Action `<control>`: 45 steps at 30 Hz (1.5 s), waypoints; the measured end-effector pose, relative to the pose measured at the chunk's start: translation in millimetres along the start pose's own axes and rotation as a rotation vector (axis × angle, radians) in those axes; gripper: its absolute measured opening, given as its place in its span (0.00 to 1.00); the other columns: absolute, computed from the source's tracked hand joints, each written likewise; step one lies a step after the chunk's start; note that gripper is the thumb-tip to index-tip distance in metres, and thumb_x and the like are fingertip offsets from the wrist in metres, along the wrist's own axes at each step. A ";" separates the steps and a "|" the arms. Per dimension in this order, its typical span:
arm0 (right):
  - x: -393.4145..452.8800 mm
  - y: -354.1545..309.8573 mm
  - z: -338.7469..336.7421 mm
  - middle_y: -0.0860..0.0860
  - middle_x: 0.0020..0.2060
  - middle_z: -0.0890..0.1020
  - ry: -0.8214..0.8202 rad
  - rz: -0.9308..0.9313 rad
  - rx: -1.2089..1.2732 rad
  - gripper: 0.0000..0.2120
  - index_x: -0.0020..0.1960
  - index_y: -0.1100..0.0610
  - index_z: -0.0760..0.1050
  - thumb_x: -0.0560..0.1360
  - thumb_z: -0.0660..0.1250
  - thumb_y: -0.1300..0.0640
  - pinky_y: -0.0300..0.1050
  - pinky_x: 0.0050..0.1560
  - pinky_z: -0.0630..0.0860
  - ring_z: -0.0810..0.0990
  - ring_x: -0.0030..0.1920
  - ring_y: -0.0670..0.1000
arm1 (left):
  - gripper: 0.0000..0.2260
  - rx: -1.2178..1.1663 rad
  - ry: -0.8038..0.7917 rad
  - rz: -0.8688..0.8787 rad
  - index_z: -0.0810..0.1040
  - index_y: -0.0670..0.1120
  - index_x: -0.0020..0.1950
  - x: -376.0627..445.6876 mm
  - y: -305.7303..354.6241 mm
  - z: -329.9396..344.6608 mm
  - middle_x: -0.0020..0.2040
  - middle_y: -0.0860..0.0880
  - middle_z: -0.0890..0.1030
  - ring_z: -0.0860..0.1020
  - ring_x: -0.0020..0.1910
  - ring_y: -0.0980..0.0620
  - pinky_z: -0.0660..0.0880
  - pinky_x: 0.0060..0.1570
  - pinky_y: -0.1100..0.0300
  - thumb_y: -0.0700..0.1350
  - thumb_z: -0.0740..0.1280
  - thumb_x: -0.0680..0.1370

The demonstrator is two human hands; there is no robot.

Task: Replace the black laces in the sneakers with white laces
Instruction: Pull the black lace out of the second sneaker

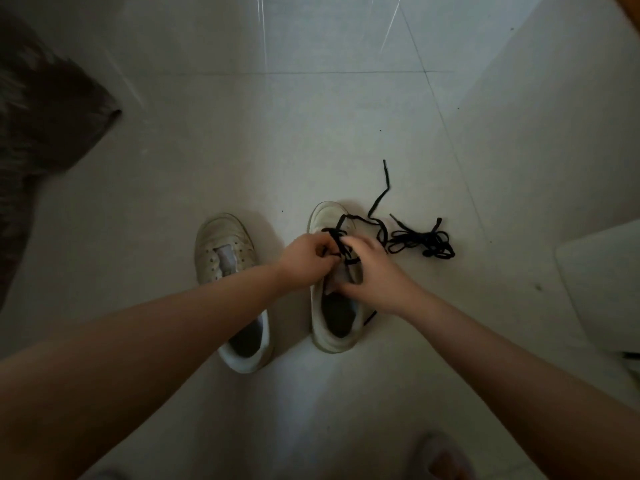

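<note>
Now the black lace [341, 241] is sitting partly threaded in the right sneaker [332, 306], which is standing on the tiled floor [311, 133] with its toe pointing away from the person. Some crossings of the lace are lying over the front eyelets, and one free end is running off to the right and away across the floor. Another short piece of it is showing beside the heel of this shoe, on its right side.

The left hand [306, 252] is hovering over the middle of the shoe with its fingers [320, 249] curled, and they are pinching a loop of the black lace. The right hand [372, 271] is lying over the tongue and the right side of the same shoe. Its fingers are bent downward, but I cannot tell if they are grasping the lace or only resting on the shoe, because the hand is hiding them.

Just to the right of this sneaker, a second black lace [422, 242] is lying loose on the floor in a tangled heap, close to the free end of the first one but apart from the shoe.

The left sneaker [221, 247] is standing beside the right one, a little apart, without any lace in its eyelets; the left forearm is crossing over its back part.
</note>
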State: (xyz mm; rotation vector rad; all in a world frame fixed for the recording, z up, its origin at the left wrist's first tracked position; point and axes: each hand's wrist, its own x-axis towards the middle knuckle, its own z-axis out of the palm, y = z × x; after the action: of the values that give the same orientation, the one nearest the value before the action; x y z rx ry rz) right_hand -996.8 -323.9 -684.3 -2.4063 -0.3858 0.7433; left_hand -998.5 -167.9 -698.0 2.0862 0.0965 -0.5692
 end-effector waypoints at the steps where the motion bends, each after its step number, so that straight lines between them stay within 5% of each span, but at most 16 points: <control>1: -0.3 0.2 3.4 0.53 0.70 0.62 0.017 -0.005 -0.019 0.34 0.73 0.52 0.60 0.71 0.70 0.54 0.40 0.66 0.61 0.64 0.70 0.52 | 0.02 -0.074 -0.023 -0.023 0.77 0.46 0.47 -0.9 0.3 -1.6 0.33 0.54 0.70 0.68 0.33 0.57 0.65 0.33 0.67 0.40 0.66 0.76; 6: -2.7 -0.2 15.3 0.54 0.65 0.69 0.180 0.056 -0.013 0.25 0.69 0.53 0.65 0.74 0.64 0.56 0.46 0.59 0.70 0.70 0.63 0.53 | 0.08 -0.530 -0.200 -0.163 0.74 0.48 0.42 -7.8 5.5 -13.6 0.38 0.52 0.75 0.71 0.37 0.58 0.69 0.31 0.73 0.36 0.64 0.76; 8: -3.7 2.9 15.9 0.54 0.64 0.68 0.189 0.080 -0.016 0.24 0.68 0.54 0.66 0.73 0.65 0.57 0.47 0.58 0.71 0.71 0.61 0.54 | 0.05 -0.651 -0.232 -0.210 0.75 0.49 0.44 -7.5 6.1 -14.3 0.41 0.51 0.76 0.72 0.41 0.57 0.69 0.39 0.68 0.40 0.66 0.72; 13: -4.3 4.0 18.8 0.54 0.64 0.66 0.191 0.110 -0.007 0.27 0.69 0.54 0.64 0.72 0.66 0.58 0.44 0.57 0.69 0.70 0.61 0.54 | 0.18 -0.852 -0.170 -0.259 0.76 0.49 0.44 -9.5 10.6 -16.2 0.46 0.48 0.74 0.70 0.46 0.52 0.66 0.46 0.60 0.50 0.70 0.56; 16: -3.7 3.1 15.6 0.53 0.64 0.65 0.172 0.109 -0.015 0.25 0.67 0.52 0.64 0.72 0.67 0.58 0.43 0.52 0.69 0.71 0.59 0.53 | 0.03 -0.914 -0.103 -0.243 0.76 0.50 0.39 -8.1 16.9 -24.3 0.40 0.50 0.76 0.72 0.42 0.56 0.65 0.45 0.60 0.48 0.68 0.70; 20: -2.5 1.7 14.5 0.52 0.61 0.66 0.151 0.107 -0.030 0.22 0.65 0.51 0.65 0.72 0.66 0.58 0.44 0.49 0.71 0.72 0.56 0.53 | 0.17 -0.998 -0.051 -0.266 0.68 0.50 0.28 -2.3 16.9 -43.9 0.27 0.54 0.68 0.70 0.33 0.57 0.64 0.43 0.60 0.50 0.64 0.76; 28: -0.5 -1.0 17.5 0.51 0.59 0.69 0.162 0.089 -0.062 0.22 0.64 0.50 0.67 0.71 0.66 0.57 0.48 0.51 0.74 0.72 0.55 0.53 | 0.08 -1.039 -0.046 -0.333 0.77 0.47 0.55 -2.4 -2.0 -42.0 0.22 0.55 0.57 0.58 0.21 0.57 0.59 0.32 0.64 0.45 0.59 0.80; 35: 2.5 -2.5 14.0 0.53 0.56 0.68 0.182 0.126 -0.017 0.20 0.61 0.52 0.68 0.71 0.67 0.57 0.47 0.49 0.74 0.74 0.48 0.55 | 0.12 -1.525 0.079 -0.280 0.79 0.42 0.41 4.0 -9.7 -65.5 0.29 0.50 0.74 0.74 0.30 0.54 0.73 0.42 0.61 0.43 0.58 0.79; 37: 1.9 -3.7 14.1 0.52 0.56 0.68 0.162 0.124 -0.033 0.20 0.60 0.51 0.68 0.70 0.67 0.57 0.48 0.49 0.75 0.74 0.48 0.55 | 0.14 -1.472 -0.011 -0.368 0.76 0.42 0.35 2.4 -11.8 -72.3 0.24 0.51 0.65 0.65 0.22 0.55 0.68 0.32 0.64 0.47 0.61 0.77; 41: -2.3 -2.5 17.6 0.50 0.56 0.69 0.146 0.056 -0.188 0.18 0.59 0.50 0.67 0.71 0.66 0.57 0.43 0.41 0.69 0.72 0.48 0.52 | 0.13 -0.735 -0.371 -0.402 0.76 0.43 0.41 -5.0 -11.5 -76.1 0.21 0.55 0.57 0.55 0.18 0.59 0.56 0.18 0.68 0.51 0.61 0.78; 43: -3.9 -0.1 17.8 0.50 0.56 0.69 0.144 0.055 -0.206 0.18 0.60 0.50 0.67 0.71 0.65 0.57 0.43 0.41 0.67 0.72 0.48 0.51 | 0.12 -0.797 -0.287 -0.368 0.72 0.45 0.39 -1.5 -14.8 -75.8 0.20 0.55 0.58 0.56 0.18 0.60 0.56 0.17 0.69 0.45 0.58 0.81; 45: -5.0 1.6 17.5 0.51 0.56 0.69 0.158 0.083 -0.189 0.18 0.59 0.51 0.67 0.71 0.65 0.57 0.43 0.41 0.68 0.73 0.48 0.54 | 0.13 -1.198 -0.081 -0.369 0.67 0.46 0.36 4.8 -21.0 -80.7 0.20 0.54 0.60 0.60 0.18 0.59 0.60 0.20 0.69 0.40 0.55 0.81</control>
State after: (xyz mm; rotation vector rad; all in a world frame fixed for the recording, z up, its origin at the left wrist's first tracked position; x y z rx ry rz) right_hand -1010.9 -319.4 -694.9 -2.6520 -0.3057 0.5679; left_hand -971.4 -91.0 -680.0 0.8737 0.6206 -0.5944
